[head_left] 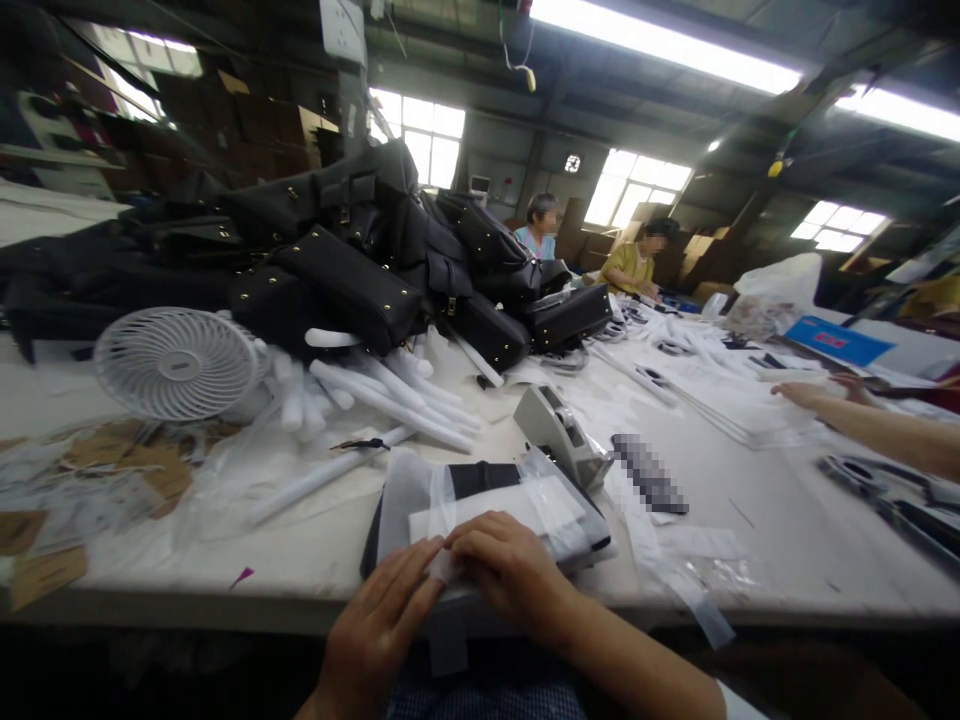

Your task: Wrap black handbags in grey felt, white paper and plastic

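A black handbag (484, 478) lies at the table's front edge, partly covered by white wrapping sheet (405, 492). Clear tape strips cross the wrapping, and one tape strip (448, 640) hangs over the front edge. My left hand (375, 625) rests on the near side of the bundle, its fingers stretched out and the tips close to the other hand. Curled fingers of my right hand (506, 570) close on the tape at the front of the wrapping; the exact grip is hidden. Just behind the bag stands a grey tape dispenser (559, 430).
Black handbags (337, 275) are heaped at the back left. A white fan (176, 365), white foam tubes (397, 395) and brown tags (112, 455) lie left. A pixelated dark oblong (649, 475) is right of the dispenser. Another person's arm (877, 425) reaches in from the right.
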Action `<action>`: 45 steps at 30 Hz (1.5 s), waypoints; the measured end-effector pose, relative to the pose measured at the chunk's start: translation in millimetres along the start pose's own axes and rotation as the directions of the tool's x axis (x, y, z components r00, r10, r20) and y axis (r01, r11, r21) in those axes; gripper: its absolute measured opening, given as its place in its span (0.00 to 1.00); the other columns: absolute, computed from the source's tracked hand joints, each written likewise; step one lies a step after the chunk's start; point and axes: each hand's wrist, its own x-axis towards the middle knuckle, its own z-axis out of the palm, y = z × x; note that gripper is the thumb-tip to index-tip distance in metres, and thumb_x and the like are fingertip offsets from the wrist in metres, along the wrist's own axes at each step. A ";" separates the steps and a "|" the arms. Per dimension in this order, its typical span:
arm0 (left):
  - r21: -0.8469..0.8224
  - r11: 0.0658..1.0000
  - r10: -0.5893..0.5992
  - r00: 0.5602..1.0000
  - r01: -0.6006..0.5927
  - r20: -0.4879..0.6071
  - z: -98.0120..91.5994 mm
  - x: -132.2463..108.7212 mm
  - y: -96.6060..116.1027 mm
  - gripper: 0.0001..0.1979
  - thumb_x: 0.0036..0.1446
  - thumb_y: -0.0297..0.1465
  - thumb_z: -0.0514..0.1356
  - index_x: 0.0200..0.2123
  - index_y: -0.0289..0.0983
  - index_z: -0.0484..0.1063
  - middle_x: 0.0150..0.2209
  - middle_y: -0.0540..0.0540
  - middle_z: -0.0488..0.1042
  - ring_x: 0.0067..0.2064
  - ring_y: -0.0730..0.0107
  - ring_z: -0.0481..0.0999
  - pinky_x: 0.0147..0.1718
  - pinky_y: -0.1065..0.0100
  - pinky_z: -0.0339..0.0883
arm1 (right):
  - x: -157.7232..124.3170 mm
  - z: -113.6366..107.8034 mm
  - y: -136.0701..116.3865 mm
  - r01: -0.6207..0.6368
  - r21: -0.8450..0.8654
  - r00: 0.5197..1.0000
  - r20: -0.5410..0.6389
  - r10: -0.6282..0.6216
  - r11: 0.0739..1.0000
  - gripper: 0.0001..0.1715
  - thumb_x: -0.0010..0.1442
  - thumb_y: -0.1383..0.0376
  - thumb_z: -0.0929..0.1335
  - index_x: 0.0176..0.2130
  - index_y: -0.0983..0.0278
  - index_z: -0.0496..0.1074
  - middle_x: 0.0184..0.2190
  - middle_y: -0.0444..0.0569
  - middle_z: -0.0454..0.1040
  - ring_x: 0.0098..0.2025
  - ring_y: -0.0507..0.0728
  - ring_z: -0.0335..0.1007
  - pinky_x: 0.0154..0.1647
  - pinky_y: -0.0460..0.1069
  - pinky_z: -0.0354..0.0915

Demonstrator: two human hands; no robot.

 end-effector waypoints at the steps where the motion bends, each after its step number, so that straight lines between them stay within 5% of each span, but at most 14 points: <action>1: -0.017 1.000 0.006 1.000 -0.006 0.002 0.2 0.2 -0.6 0.14 0.66 0.20 0.51 0.47 0.34 0.73 0.54 0.42 0.76 0.58 0.65 0.72 0.58 0.62 0.67 | -0.1 -0.5 -0.6 0.015 0.006 1.000 0.008 -0.015 1.000 0.09 0.65 0.73 0.64 0.40 0.61 0.70 0.41 0.48 0.78 0.44 0.56 0.71 0.48 0.51 0.64; 8: -0.104 0.995 0.009 1.000 -0.010 -0.012 3.4 -5.8 -8.4 0.13 0.67 0.23 0.51 0.51 0.32 0.70 0.54 0.41 0.76 0.60 0.62 0.70 0.57 0.62 0.68 | 0.8 3.3 -0.1 0.107 -0.024 0.992 -0.066 -0.109 0.994 0.09 0.65 0.72 0.63 0.35 0.62 0.68 0.34 0.47 0.76 0.37 0.55 0.69 0.43 0.51 0.65; 13: -0.057 0.998 0.039 0.999 -0.039 0.004 2.8 -8.5 -11.2 0.18 0.67 0.22 0.51 0.58 0.33 0.67 0.54 0.43 0.76 0.60 0.64 0.70 0.58 0.64 0.67 | -3.8 7.6 -0.2 0.173 -0.116 0.973 -0.135 -0.188 0.978 0.09 0.66 0.71 0.64 0.35 0.60 0.70 0.31 0.44 0.77 0.45 0.55 0.73 0.55 0.54 0.63; 18: -0.008 0.997 0.075 0.997 -0.075 0.029 -0.4 -8.1 -8.7 0.18 0.67 0.21 0.51 0.57 0.35 0.70 0.56 0.44 0.74 0.60 0.63 0.70 0.61 0.61 0.64 | -9.6 4.8 -8.3 0.224 -0.112 0.964 -0.120 -0.237 0.968 0.11 0.66 0.72 0.62 0.40 0.61 0.71 0.37 0.45 0.81 0.40 0.51 0.77 0.57 0.52 0.64; 24: -0.016 0.999 0.047 0.993 -0.046 0.104 -1.2 -7.3 -9.1 0.19 0.67 0.21 0.49 0.58 0.34 0.68 0.58 0.44 0.72 0.62 0.64 0.68 0.62 0.60 0.62 | -58.9 7.6 -22.1 0.334 -0.231 0.934 -0.050 -0.354 0.914 0.09 0.68 0.70 0.64 0.47 0.64 0.72 0.40 0.44 0.82 0.48 0.52 0.75 0.53 0.47 0.66; 30: -0.029 0.998 0.051 0.987 -0.047 0.154 -2.4 -7.1 -9.3 0.19 0.67 0.22 0.50 0.60 0.33 0.67 0.59 0.44 0.71 0.62 0.64 0.68 0.62 0.60 0.61 | -95.3 46.2 2.0 0.205 -0.571 0.936 -0.122 -0.329 0.795 0.17 0.71 0.69 0.60 0.52 0.60 0.74 0.47 0.45 0.79 0.50 0.53 0.71 0.58 0.51 0.61; 37: -0.032 0.998 0.055 0.978 -0.049 0.203 -8.1 -6.6 -11.2 0.21 0.66 0.23 0.51 0.62 0.34 0.64 0.60 0.43 0.70 0.62 0.63 0.67 0.61 0.58 0.64 | -69.8 62.3 -2.7 0.281 -0.429 0.886 -0.229 -0.404 0.859 0.05 0.64 0.70 0.68 0.38 0.63 0.76 0.37 0.42 0.82 0.39 0.51 0.74 0.43 0.49 0.67; 45: -0.096 0.992 0.107 0.922 -0.076 0.373 -11.5 -6.1 -21.4 0.29 0.62 0.19 0.48 0.67 0.36 0.54 0.65 0.43 0.62 0.67 0.63 0.59 0.62 0.58 0.63 | -63.3 44.6 -27.9 0.318 -0.306 0.901 -0.198 -0.386 0.898 0.06 0.66 0.72 0.66 0.40 0.66 0.75 0.37 0.44 0.82 0.38 0.50 0.77 0.53 0.50 0.68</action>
